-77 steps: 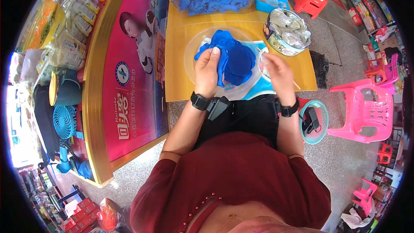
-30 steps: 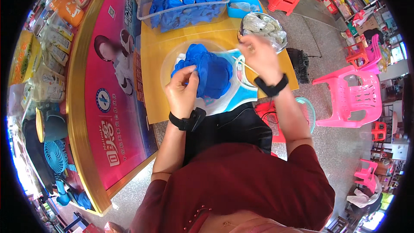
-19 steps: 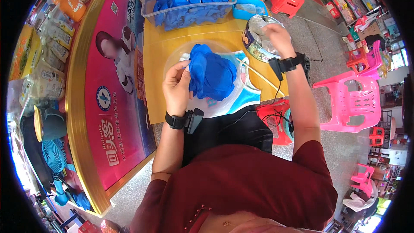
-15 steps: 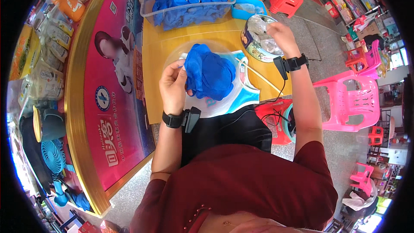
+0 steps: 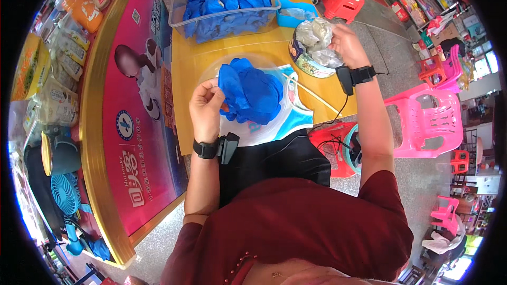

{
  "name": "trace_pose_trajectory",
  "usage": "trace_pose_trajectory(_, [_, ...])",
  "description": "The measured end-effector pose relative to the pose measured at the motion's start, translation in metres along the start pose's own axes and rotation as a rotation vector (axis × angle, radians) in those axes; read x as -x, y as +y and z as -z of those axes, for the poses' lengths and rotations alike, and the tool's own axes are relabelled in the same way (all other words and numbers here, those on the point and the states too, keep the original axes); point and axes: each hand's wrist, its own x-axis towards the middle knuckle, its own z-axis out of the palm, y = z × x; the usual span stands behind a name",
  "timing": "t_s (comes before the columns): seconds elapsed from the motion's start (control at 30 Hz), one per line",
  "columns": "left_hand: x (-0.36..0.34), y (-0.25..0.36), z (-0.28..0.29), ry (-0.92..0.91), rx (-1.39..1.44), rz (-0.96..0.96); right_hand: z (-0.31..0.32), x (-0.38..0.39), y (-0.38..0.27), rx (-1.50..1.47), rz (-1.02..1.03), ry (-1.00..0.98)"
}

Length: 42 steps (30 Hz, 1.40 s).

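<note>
Since the earliest frame, the right hand (image 5: 348,45) has travelled from beside the blue flower-like bundle (image 5: 252,92) out to the far right of the table (image 5: 193,55), where it now reaches over the rim of a round printed tin (image 5: 310,67). Its fingers are bent against the crumpled clear plastic (image 5: 316,34) that bulges out of the tin; whether they pinch it cannot be told. On the other side, the left hand (image 5: 207,108) pinches the left edge of the bundle between thumb and fingers, its back turned toward the camera. Layered and petal-like, the bundle sits in front of the person, above a white and light-blue cloth (image 5: 248,133) at the table's near edge. A thin pale stick (image 5: 319,97) lies slantwise beside that cloth, between bundle and tin. Behind, a clear plastic box (image 5: 224,19) is heaped with similar blue pieces (image 5: 227,0), and a small light-blue tray (image 5: 288,19) stands just beside it, near the tin. Both wrists wear black straps, and a pink chair (image 5: 430,121) stands to the right.
</note>
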Motion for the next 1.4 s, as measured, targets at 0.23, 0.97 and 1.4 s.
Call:
trace_pose_trajectory(0.23, [-0.002,0.001,-0.008,0.015,-0.019,0.029,0.06,0.004,0.025,0.486,-0.227,0.07])
trace_pose_trajectory(0.97, [0.003,0.0,-0.005,0.021,-0.073,0.037,0.034,-0.007,0.033,0.576,0.074,-0.054])
trace_pose_trajectory(1.4, [0.005,-0.007,-0.008,0.014,-0.066,0.035,-0.004,-0.001,0.02,1.244,0.22,-0.289])
